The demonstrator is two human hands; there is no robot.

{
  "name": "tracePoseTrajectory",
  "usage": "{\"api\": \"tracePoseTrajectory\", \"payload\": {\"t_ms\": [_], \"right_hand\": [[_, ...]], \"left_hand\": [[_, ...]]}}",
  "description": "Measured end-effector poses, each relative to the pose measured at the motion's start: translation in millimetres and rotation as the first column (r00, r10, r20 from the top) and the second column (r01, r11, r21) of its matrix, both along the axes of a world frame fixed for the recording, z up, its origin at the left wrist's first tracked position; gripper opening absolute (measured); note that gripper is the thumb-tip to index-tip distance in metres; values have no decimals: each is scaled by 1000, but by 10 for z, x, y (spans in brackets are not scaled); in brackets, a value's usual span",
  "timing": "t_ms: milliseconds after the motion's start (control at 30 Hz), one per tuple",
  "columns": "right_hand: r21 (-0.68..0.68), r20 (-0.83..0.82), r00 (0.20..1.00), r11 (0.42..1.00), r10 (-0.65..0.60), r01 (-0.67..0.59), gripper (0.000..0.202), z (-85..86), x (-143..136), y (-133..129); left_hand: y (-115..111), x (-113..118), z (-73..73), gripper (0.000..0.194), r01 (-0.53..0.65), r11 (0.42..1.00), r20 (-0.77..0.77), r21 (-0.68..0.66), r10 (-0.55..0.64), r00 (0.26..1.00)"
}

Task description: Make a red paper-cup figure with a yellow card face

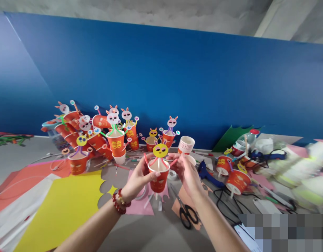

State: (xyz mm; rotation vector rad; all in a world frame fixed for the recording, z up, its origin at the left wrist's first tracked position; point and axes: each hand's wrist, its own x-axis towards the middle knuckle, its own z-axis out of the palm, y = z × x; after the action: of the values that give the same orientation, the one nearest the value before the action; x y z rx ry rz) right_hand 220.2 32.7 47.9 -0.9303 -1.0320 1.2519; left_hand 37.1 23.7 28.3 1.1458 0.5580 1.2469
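Note:
A red paper cup (158,182) with a yellow bunny face (160,150) above its rim is held up in front of me. A white stick runs through the cup and shows below its base. Wrapped round the cup's left side is my left hand (140,176), thumb on the front, with a red bead bracelet at the wrist. My right hand (186,171) is at the cup's right, its fingertips near the red arm (173,162) that sticks out there; whether they pinch it is unclear. Another red arm points up on the left.
Finished bunny cups (116,141) crowd the back left. Yellow paper (64,203) lies at left, black-handled scissors (189,217) at front right. A stack of cups (186,144) stands behind my right hand. Farther right are a blue glue gun (210,176), tipped cups (237,181), cables and a bottle (247,138).

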Motion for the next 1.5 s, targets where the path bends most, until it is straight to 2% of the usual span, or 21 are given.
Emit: {"api": "tracePoseTrajectory", "payload": {"t_ms": [167, 333, 467, 633, 733, 833, 900, 1000, 1067, 1300, 1500], "right_hand": [[59, 46, 999, 998, 29, -31, 32, 16, 5, 0], [80, 129, 989, 993, 74, -85, 30, 22, 11, -13], [84, 187, 981, 994, 51, -68, 29, 32, 10, -34], [148, 242, 968, 984, 62, -100, 25, 36, 9, -32], [176, 251, 968, 984, -21, -24, 25, 23, 34, -12], [181, 249, 964, 982, -94, 49, 24, 15, 70, 0], [169, 281, 958, 986, -50, 2, 23, 15, 82, -5], [143, 357, 930, 979, 82, -142, 21, 12, 75, -29], [147, 391, 913, 971, 117, -188, 19, 7, 63, -49], [187, 423, 900, 961, 107, -203, 11, 29, 45, -106], [180, 459, 883, 962, 101, -204, 8, 34, 69, -99]], "left_hand": [[19, -24, -23, 62, -45, 999, -30, 24, 46, 998], [43, -46, -54, 54, -74, 996, 13, -50, 75, 997], [53, -63, -35, 49, -63, 993, 53, -105, 69, 996], [42, -69, -8, 46, -30, 995, 54, -93, 35, 998], [31, -66, -4, 47, -30, 994, 58, -101, 36, 998], [22, -63, 0, 44, -28, 986, 77, -166, 42, 996], [19, -61, 1, 41, -18, 980, 107, -200, 40, 993], [17, -54, 4, 38, 7, 977, 151, -213, 25, 988], [13, -48, 7, 39, 17, 974, 169, -228, 22, 985], [-12, 14, -9, 37, 5, 946, 178, -325, 56, 982], [-69, 27, -17, 48, 115, 953, 178, -281, -65, 982]]}}
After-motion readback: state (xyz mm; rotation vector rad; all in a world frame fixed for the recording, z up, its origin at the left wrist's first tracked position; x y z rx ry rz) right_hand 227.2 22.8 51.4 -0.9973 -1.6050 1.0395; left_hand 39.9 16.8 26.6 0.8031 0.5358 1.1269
